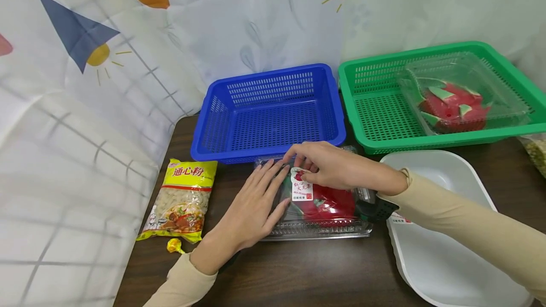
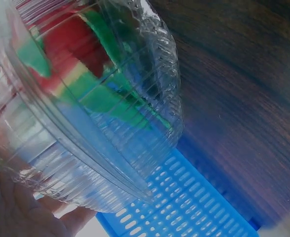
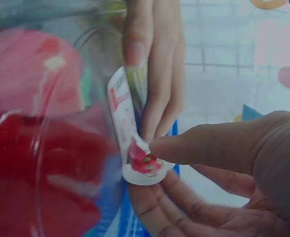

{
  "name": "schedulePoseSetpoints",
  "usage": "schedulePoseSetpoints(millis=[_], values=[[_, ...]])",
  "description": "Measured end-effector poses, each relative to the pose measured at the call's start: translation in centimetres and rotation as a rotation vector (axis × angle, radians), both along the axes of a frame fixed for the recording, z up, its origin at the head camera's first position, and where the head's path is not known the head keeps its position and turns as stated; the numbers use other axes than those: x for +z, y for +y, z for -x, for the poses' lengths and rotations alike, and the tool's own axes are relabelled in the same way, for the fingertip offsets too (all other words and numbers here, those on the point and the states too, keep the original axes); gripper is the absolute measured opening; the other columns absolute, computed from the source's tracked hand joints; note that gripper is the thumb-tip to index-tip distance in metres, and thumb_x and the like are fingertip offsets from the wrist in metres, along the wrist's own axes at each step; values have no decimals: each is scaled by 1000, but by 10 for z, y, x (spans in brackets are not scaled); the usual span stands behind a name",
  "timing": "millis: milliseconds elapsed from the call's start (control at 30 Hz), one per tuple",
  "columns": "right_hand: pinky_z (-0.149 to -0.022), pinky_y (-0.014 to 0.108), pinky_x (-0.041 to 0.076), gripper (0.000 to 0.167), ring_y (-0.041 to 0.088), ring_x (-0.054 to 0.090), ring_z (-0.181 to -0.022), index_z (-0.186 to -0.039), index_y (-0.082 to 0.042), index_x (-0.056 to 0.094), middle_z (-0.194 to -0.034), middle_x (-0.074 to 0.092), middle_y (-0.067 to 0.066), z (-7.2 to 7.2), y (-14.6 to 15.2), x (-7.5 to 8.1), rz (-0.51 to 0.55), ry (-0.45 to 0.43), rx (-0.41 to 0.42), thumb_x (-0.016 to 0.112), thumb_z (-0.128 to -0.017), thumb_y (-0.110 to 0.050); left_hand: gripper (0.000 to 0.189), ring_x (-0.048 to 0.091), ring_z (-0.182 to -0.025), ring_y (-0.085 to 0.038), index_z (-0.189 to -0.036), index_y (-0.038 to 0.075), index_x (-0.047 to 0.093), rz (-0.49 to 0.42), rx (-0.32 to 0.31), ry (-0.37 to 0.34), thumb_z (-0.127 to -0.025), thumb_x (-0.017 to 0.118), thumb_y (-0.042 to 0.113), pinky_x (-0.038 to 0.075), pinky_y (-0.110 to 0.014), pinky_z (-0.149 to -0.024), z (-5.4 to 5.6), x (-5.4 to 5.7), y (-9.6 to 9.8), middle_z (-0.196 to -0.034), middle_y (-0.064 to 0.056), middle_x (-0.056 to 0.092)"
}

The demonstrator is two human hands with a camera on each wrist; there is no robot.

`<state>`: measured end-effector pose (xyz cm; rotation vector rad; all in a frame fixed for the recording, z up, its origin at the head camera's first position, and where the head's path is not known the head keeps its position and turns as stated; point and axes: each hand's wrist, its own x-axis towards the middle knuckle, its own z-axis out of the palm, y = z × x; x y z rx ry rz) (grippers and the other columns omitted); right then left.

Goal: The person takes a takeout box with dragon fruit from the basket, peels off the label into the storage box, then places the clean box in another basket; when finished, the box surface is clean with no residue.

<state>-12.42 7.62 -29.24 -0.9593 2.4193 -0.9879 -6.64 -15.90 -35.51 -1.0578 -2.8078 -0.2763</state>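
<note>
A clear plastic clamshell box [image 1: 315, 232] lies on the table in front of the blue basket. Red and green dragon fruit [image 1: 334, 206] shows through its lid. My left hand [image 1: 251, 205] rests on the left part of the lid with its fingers stretched out. Between thumb and fingers, my right hand [image 1: 330, 165] pinches the rounded top of a white sticker label [image 1: 302, 191] printed with a dragon fruit. In the right wrist view the label [image 3: 121, 103] stands against the lid and its pinched end bends away. The left wrist view shows the box's ridged side [image 2: 135, 163].
Behind the box stand a blue basket [image 1: 268, 154] and a green basket [image 1: 375, 142] holding another clear box [image 1: 507, 94] of dragon fruit. A white tray [image 1: 469, 259] with a second label [image 1: 402, 219] is at right. A pasta bag [image 1: 183, 198] and a yellow lollipop [image 1: 174, 245] lie left.
</note>
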Motion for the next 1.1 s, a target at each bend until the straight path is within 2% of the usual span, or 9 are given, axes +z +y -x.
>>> schedulePoseSetpoints(millis=[167, 333, 400, 633, 900, 1100], values=[[-85, 32, 61, 23, 17, 69, -90, -117, -1, 75, -99, 73, 7, -1, 0, -3, 11, 71, 38, 69, -96, 7, 64, 29, -156, -34, -159, 3, 40, -14, -8, -7, -106, 54, 37, 26, -55, -125, 1, -1, 0, -165, -16, 38], [-86, 32, 60, 16, 16, 69, -94, -106, -3, 79, -101, 75, 4, -7, 3, -2, 33, 137, 61, 71, -95, 5, 65, 29, -156, -33, -160, 4, 40, -7, -5, -16, -106, 54, 38, 26, -55, -125, 1, 0, -1, -165, -16, 38], [-86, 32, 60, 16, 15, 68, -93, -106, -4, 80, -99, 75, 3, -11, 4, -1, 48, 151, 65, 71, -95, 5, 65, 29, -156, -33, -159, 4, 40, -10, -4, -13, -106, 54, 38, 26, -55, -125, 1, 0, -1, -165, -16, 38], [-68, 25, 55, 18, 6, 56, -75, -106, -7, 81, -86, 67, -3, -27, 10, 3, 115, 166, 66, 72, -95, 4, 65, 31, -155, -35, -160, 3, 39, -38, -14, 1, -106, 55, 35, 26, -56, -125, 1, -2, -1, -165, -17, 37], [-65, 22, 52, 22, 3, 56, -77, -106, -11, 82, -90, 69, -5, -42, 20, 7, 208, 231, 91, 76, -91, 4, 65, 31, -154, -36, -160, 3, 39, -54, -23, 4, -105, 56, 34, 26, -57, -125, 1, -3, -1, -164, -18, 38], [-64, 23, 53, 26, 4, 57, -78, -106, -15, 81, -92, 69, -7, -52, 34, 14, 308, 227, 89, 79, -89, 5, 65, 32, -154, -36, -159, 2, 40, -60, -21, 19, -104, 57, 33, 25, -56, -125, 1, -3, -1, -163, -19, 39]])
